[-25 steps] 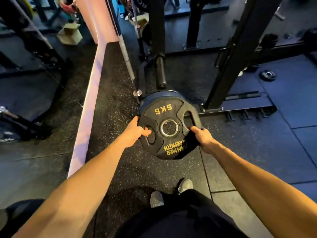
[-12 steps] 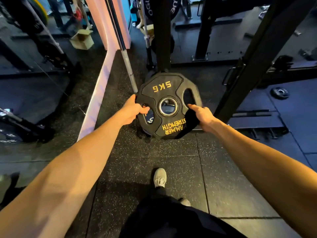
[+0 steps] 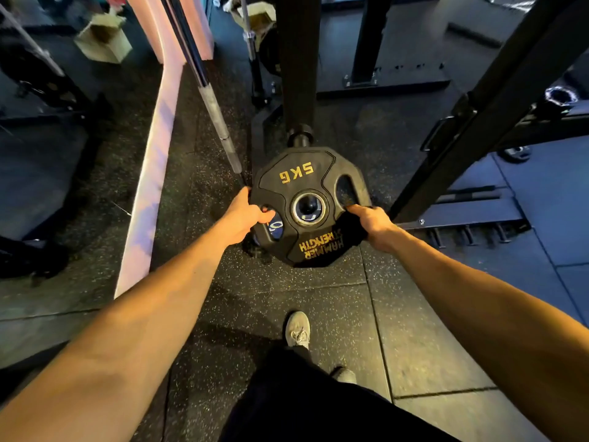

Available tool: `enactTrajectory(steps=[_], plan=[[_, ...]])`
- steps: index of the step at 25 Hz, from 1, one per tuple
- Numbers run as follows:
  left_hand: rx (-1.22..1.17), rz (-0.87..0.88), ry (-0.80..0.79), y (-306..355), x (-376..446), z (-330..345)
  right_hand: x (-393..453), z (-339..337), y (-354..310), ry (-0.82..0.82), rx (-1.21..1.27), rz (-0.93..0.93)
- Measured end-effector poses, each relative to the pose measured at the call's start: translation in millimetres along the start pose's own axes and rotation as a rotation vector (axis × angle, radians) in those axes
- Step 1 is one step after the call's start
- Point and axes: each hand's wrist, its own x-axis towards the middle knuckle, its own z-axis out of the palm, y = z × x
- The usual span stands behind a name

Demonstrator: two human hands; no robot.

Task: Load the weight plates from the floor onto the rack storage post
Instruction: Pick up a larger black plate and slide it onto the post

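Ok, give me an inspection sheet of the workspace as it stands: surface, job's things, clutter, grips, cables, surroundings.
Surface: dark speckled rubber floor, seams between tiles.
Job's things: 5 kg weight plate held upright in front of the storage post; the post's end shows through the plate's centre hole. Whether it is seated, cannot tell.
Clutter: small plate on the floor at right; cardboard box far left.
Grips: left hand grips the plate's left handle slot; right hand grips the right one.
Cables: nothing seen.
Surroundings: black rack upright at right, barbell leaning at left, pink wall edge, grey shoe below.
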Motion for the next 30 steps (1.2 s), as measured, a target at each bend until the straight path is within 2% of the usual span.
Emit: enactTrajectory(steps=[6, 14, 21, 30], plan=[[0.053, -0.030, -0.031, -18.2, 34.7, 2.1, 30.3, 8.0, 16.9, 0.029, 0.016, 0.071], [0.063, -0.053, -0.018, -25.2, 60.0, 6.1, 62.0, 13.5, 24.6, 0.034, 0.042, 0.059], [0.128, -0.023, 0.050, -28.1, 70.7, 17.5, 79.3, 16.2, 30.4, 0.093, -0.004, -0.058], [-0.054, 0.074, 0.194, -32.5, 94.4, 33.0, 115.2, 20.7, 12.0, 0.050, -0.005, -0.254]])
